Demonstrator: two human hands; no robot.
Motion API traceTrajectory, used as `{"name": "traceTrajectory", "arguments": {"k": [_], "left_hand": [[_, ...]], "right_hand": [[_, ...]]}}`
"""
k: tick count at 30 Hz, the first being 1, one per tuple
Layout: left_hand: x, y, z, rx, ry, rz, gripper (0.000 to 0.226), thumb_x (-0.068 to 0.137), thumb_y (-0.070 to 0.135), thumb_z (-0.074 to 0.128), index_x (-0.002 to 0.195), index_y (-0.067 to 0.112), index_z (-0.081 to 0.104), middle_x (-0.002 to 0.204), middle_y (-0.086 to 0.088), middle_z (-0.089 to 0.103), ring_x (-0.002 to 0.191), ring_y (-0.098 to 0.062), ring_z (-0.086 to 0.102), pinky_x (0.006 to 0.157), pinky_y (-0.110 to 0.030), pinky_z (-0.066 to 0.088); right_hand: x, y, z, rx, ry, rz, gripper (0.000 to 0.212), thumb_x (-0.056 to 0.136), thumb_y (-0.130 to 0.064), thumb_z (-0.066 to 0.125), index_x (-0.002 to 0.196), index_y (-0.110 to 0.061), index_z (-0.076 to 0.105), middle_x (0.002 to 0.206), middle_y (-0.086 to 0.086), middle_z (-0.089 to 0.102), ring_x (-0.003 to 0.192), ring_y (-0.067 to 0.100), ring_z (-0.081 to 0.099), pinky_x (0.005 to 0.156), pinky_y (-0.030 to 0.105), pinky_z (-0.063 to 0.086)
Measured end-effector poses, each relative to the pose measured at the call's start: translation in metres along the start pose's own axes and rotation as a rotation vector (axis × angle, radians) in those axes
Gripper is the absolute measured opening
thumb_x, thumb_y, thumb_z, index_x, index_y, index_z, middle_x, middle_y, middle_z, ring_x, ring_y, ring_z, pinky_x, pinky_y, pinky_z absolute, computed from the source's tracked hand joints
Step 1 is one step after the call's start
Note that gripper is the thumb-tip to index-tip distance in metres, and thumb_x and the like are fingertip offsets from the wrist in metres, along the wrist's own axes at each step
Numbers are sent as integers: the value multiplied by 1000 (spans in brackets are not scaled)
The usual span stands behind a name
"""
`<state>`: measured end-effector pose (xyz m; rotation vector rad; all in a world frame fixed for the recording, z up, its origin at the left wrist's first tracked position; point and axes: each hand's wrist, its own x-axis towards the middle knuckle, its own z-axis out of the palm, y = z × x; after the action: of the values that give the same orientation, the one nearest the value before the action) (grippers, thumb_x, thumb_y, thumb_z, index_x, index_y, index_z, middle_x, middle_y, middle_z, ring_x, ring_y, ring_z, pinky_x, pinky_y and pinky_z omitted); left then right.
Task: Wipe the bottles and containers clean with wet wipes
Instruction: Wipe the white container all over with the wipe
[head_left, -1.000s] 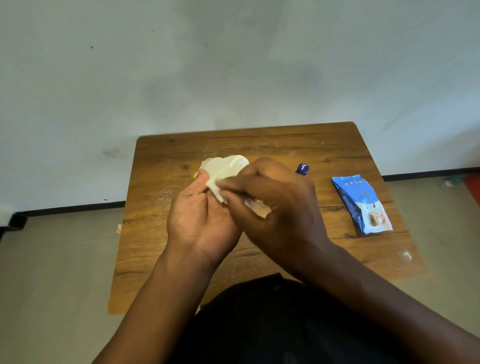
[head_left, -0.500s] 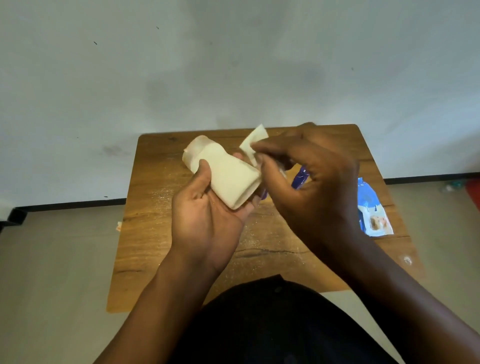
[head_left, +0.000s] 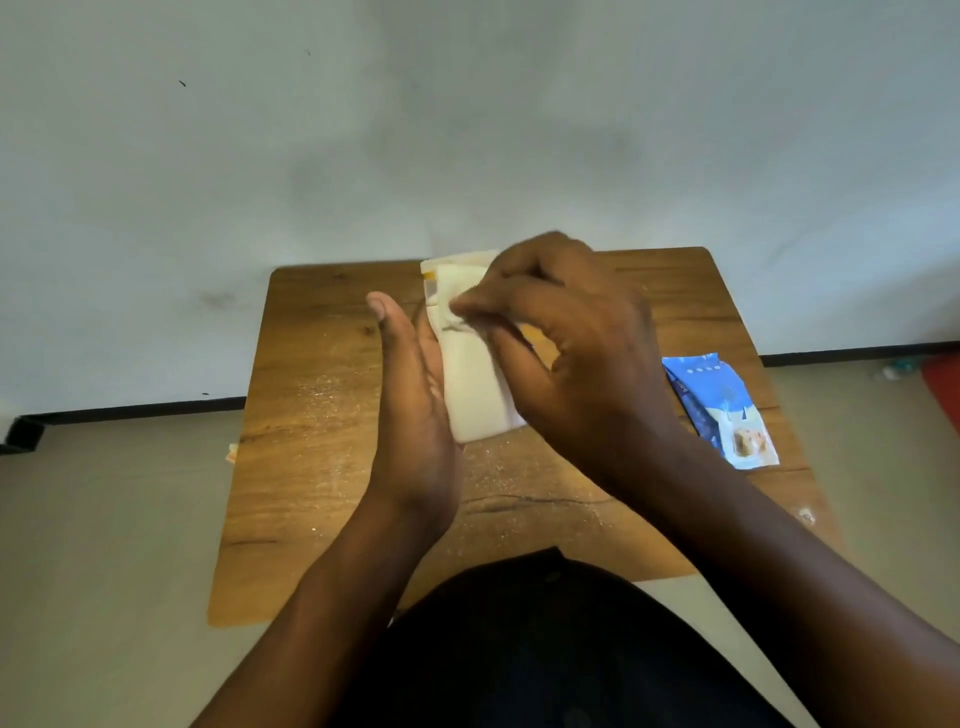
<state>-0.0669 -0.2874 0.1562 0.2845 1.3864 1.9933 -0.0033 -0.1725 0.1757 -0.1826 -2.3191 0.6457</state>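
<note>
My left hand holds a cream-white plastic bottle above the wooden table, thumb stretched upward beside it; its fingers are hidden behind the bottle. My right hand pinches a white wet wipe and presses it against the bottle's upper end, where a yellow stripe shows. The right hand is blurred by motion.
A blue wet-wipe pack lies on the table's right side. A pale wall stands right behind the table. A small scrap lies on the floor at the table's left edge, and something red sits at the far right.
The bottle has turned so its base points toward me. My right hand has brought the wipe down onto the bottle's upper end. A small blue item on the table is now hidden behind it.
</note>
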Motion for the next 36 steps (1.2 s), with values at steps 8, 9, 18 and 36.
{"name": "traceTrajectory", "arguments": {"k": [8,9,18,36], "left_hand": [[3,0,-10,-56,92,-19,79,101,72,13,139,22,61,107,-4,76,101,-16,73,81,-30,59],[4,-1,-13,-74,98,-36,79,101,73,13,140,23,60,104,-6,75,98,-17,74,79,-30,59],[2,0,-9,25,47,-96,80,103,70,8,138,24,63,125,-8,76,115,-24,74,87,-37,62],[2,-4,-13,180,87,-144,70,106,64,12,119,30,71,109,-2,81,103,-17,77,83,-35,60]], "right_hand": [[-31,-12,7,4,-219,-57,15,90,-5,77,105,-9,79,105,8,70,102,24,63,82,36,51],[-40,-13,7,20,-264,-60,17,88,-4,78,104,-9,79,106,7,70,103,23,63,83,37,54],[-19,-5,7,-27,-71,24,17,90,-7,76,106,-7,80,102,11,71,97,24,65,77,30,48],[-27,-2,10,52,-216,86,18,89,-1,75,103,-10,80,98,6,70,93,22,65,73,34,53]]}}
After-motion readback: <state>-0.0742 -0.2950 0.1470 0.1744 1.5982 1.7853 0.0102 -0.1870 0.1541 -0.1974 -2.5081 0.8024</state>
